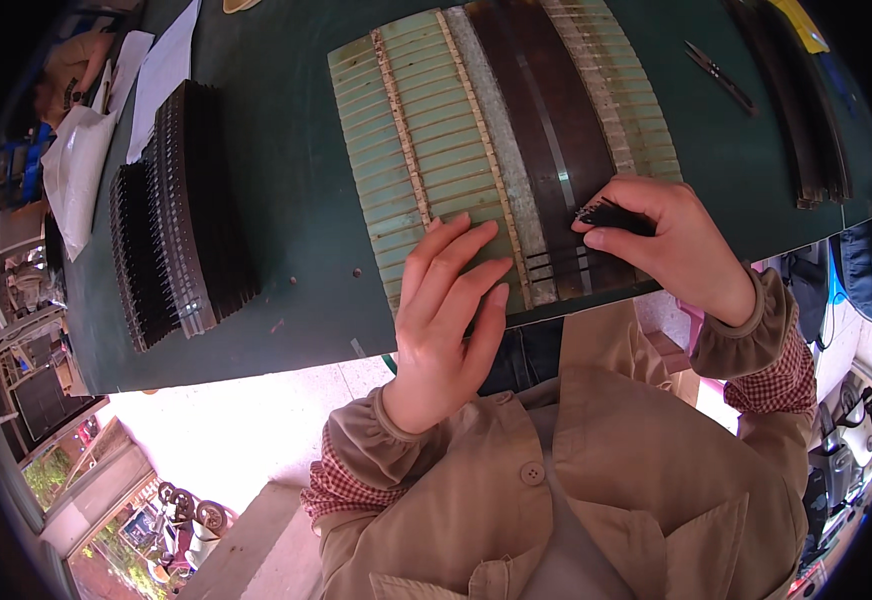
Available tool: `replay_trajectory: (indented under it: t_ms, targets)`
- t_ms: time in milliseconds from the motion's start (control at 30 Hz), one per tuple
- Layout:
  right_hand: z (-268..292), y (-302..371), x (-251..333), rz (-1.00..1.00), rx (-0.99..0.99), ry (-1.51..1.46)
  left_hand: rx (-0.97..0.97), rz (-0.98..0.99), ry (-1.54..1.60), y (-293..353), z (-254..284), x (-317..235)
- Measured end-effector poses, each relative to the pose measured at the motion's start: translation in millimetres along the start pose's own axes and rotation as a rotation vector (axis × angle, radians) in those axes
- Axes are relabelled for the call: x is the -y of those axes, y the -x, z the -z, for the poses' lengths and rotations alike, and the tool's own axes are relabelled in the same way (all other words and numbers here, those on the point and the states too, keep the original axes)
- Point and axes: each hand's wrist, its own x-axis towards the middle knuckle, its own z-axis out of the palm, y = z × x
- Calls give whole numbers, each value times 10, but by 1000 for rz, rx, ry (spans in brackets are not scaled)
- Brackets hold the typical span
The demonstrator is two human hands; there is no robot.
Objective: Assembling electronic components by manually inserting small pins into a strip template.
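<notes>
A pale green slotted board (461,150) with a dark brown band (526,90) down its length lies before me at the table's near edge. Across the near end of that band sit several short thin black pins (560,265). My right hand (681,230) pinches a bundle of similar thin black pins (618,217) between thumb and fingers, just above the band. My left hand (446,320) rests with fingers stretched out on the green near-left part of the board. It holds nothing that I can see.
On the green table (296,180), black comb-like strips (181,210) are stacked at left. White paper (166,75) and a clear plastic bag (78,170) lie beyond. Small snips (721,78) and long dark strips (801,100) lie at right. Another person (76,70) is at far left.
</notes>
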Motion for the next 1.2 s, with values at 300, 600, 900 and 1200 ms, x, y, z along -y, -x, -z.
replay_trajectory:
  t_ms: [300,600,900,1200]
  targets:
    - [-143,82,211,242,-143,314,96,-168,-287,-33,5,-77]
    - [400,96,253,-263,-108,-584,-173,34,31,-626,1393,219]
    - [674,-44,-12,-203,-320,-844,-254,731,-365,-1413,3789,2824]
    - [921,-120,-121,-325,-507,-787,94,1173,-706,-2005,3922,3825]
